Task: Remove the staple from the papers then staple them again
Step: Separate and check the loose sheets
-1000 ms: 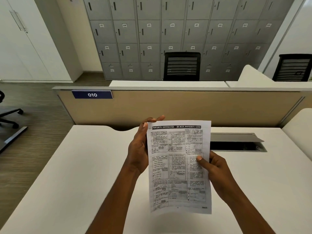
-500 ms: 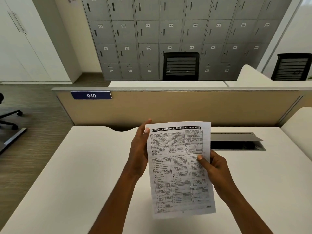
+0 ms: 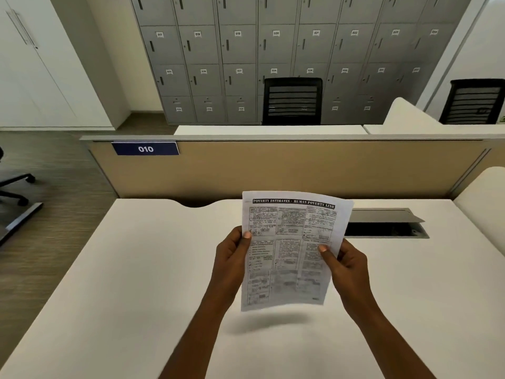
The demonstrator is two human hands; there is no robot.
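White desk [image 3: 123,283], smooth top, grey cable hatch [image 3: 382,216] propped open near its far right edge

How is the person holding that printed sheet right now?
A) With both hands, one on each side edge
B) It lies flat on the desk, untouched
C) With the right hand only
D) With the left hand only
A: the left hand grips the left edge of the papers and the right hand grips the right edge, lifted above the white desk.
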